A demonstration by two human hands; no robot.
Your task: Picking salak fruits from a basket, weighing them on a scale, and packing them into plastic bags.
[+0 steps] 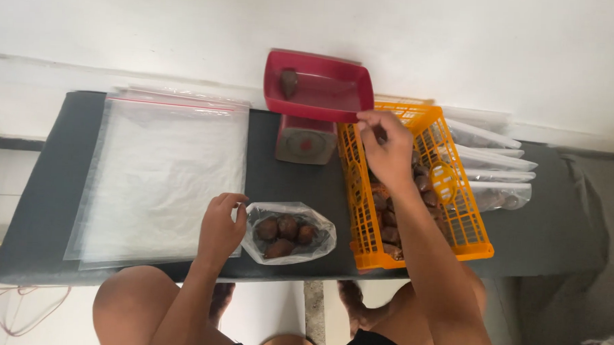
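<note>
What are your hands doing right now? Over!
Left hand holds the clear bag of brown fruits open. Right hand pinches a fruit over the orange basket, beside the red scale tray. Nothing between them.

Dark grey worktop (61,184), stack of clear zip bags (164,174) left of the left fingers (234,202), fruit-filled bag (288,233) just right of them, red scale (312,111), orange basket (472,229) under the right fingers (373,124), filled bags (491,165) beyond.

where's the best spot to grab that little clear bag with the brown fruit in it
Probably the open, crumpled mouth of the small clear bag, on its left end where the left hand already touches it. The brown fruits lie in the right part, so gathering the loose plastic from the left and lifting upward should keep them inside.
</note>
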